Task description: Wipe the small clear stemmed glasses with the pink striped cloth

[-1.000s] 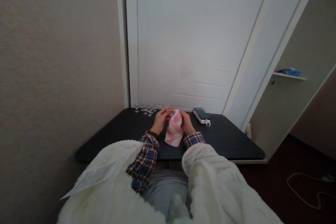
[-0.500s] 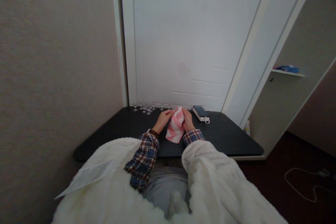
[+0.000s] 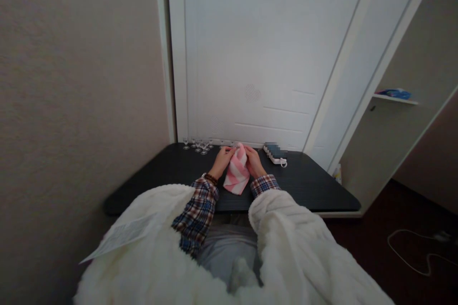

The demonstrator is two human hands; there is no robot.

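A pink-and-white striped cloth hangs between my two hands, above the middle of the black table. Its upper end is bunched, and whether something is wrapped inside I cannot tell. My left hand pinches the cloth's upper left side. On the other side my right hand has its fingers closed on the upper right of the cloth. Behind my left hand, small clear stemmed glasses stand in a group at the table's back left, several of them.
A dark phone lies on a white object with a loop, probably a power bank, at the back right. A white panelled door rises behind the table, and a beige wall stands at left. A white cable lies on the floor.
The cloth's top has tilted slightly left and its folds have shifted under my fingers. My right hand has turned a little around it. Both hands keep their grip.
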